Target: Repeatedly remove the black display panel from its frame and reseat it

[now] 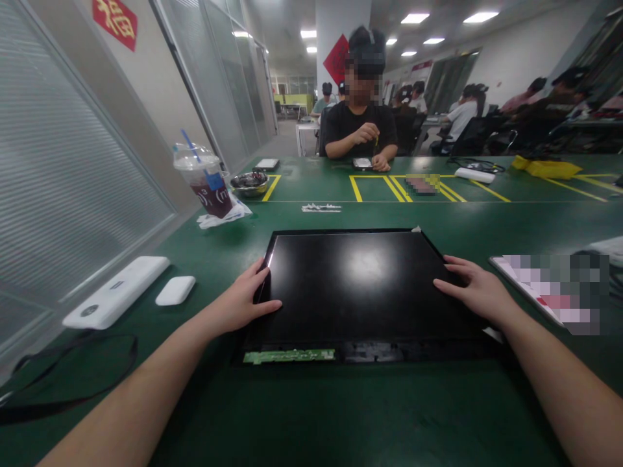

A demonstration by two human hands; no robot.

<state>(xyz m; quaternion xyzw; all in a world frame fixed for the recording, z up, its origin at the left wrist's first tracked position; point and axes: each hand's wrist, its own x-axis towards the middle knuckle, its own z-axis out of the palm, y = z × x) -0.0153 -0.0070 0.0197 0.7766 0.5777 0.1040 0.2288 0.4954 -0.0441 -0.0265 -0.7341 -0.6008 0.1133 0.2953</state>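
A black LCD panel (350, 285) lies face up before me on the green tabletop, with light glaring off its glass. Along its near edge runs a dark strip with a narrow green circuit board (289, 356) at the left. My left hand (250, 295) grips the panel's left edge, thumb over the glass and fingers along the side. On the opposite edge my right hand (474, 285) has the same kind of hold, its thumb on the face. The undersides of both hands' fingers are partly hidden.
Left of the panel are a white power bank (117, 292), a small white case (176, 290), a black strap (68, 408) and a drink cup (207, 185). A metal bowl (250, 185) stands beyond. A phone (530, 292) lies right. Across the table sits a person (361, 126).
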